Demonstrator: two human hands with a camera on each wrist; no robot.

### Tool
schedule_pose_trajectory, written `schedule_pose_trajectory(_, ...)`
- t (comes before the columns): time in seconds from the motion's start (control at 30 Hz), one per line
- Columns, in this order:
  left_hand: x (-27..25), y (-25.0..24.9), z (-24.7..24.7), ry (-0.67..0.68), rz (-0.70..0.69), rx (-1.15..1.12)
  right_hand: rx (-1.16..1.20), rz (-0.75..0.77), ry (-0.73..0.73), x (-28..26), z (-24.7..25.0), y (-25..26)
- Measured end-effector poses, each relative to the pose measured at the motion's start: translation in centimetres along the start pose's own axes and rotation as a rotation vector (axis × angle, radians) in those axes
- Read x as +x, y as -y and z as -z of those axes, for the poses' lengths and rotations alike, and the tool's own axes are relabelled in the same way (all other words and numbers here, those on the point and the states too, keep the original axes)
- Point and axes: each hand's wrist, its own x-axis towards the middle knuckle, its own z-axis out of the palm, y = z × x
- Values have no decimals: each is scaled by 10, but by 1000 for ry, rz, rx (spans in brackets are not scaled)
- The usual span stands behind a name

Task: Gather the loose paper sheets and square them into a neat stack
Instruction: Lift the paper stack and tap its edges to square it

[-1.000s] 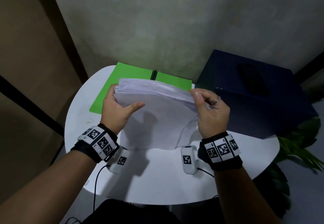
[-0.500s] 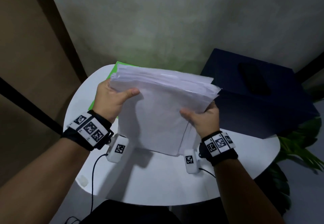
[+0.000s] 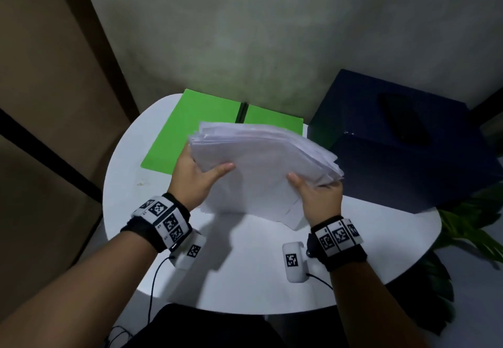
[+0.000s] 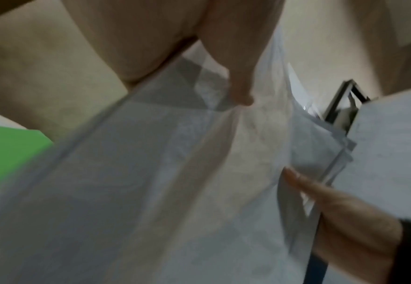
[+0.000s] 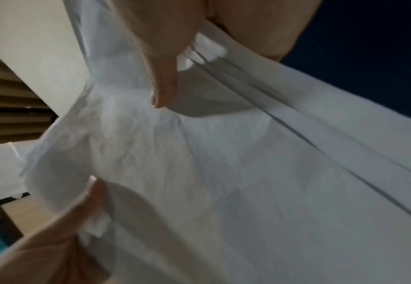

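A thick bundle of white paper sheets point(image 3: 261, 168) stands tilted above the round white table point(image 3: 245, 271), its lower edge near the tabletop and its top edges fanned out unevenly. My left hand point(image 3: 200, 174) grips the bundle's left side, thumb across the front sheet. My right hand point(image 3: 317, 192) holds the right side, thumb in front and fingers hidden behind. In the left wrist view the paper sheets point(image 4: 175, 173) fill the frame, with my thumb point(image 4: 233, 76) pressed on them. The right wrist view shows the paper sheets point(image 5: 248, 173) pinched under my thumb point(image 5: 160, 80).
An open green folder point(image 3: 190, 129) lies flat at the back left of the table, behind the paper. A large dark blue box point(image 3: 402, 140) stands at the back right, close to my right hand. Green plant leaves point(image 3: 468, 228) stick out beyond the table's right edge.
The bundle has tilted back and dropped lower toward the table, uncovering the green folder. My right hand shifted from the top edge down to the right side over the last second.
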Motion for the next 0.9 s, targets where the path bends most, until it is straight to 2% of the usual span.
schedule_pose_trajectory(0.07, 3, -3, 1, -28, -21, 45, 1, 10, -3, 0, 2, 8)
schedule_pose_trajectory(0.17, 5, -9, 2, -80, -81, -8, -3, 100, -20, -4, 6, 21)
schedule_pose_trajectory(0.3, -4, -1, 6, 73, 26, 7, 45, 193, -67, -6, 7, 27)
schedule_pose_trajectory(0.43, -3, 1, 7, 73, 59, -57, 123, 318, -63, -4, -3, 46)
schedule_pose_trajectory(0.5, -3, -2, 6, 53, 48, -71, 74, 364, -75, -4, -5, 51)
schedule_pose_trajectory(0.63, -3, -3, 5, 41, 18, -40, 25, 384, -182, -1, -4, 48)
schedule_pose_trajectory(0.8, -3, 0, 5, 34, 4, -48, 146, 274, -213, 6, -9, 46)
schedule_pose_trajectory(0.83, -4, 0, 5, 35, 2, -53, 153, 274, -207, 7, -7, 44)
schedule_pose_trajectory(0.9, -4, 2, 5, 9, 16, -38, 200, 267, -102, 6, 2, 33)
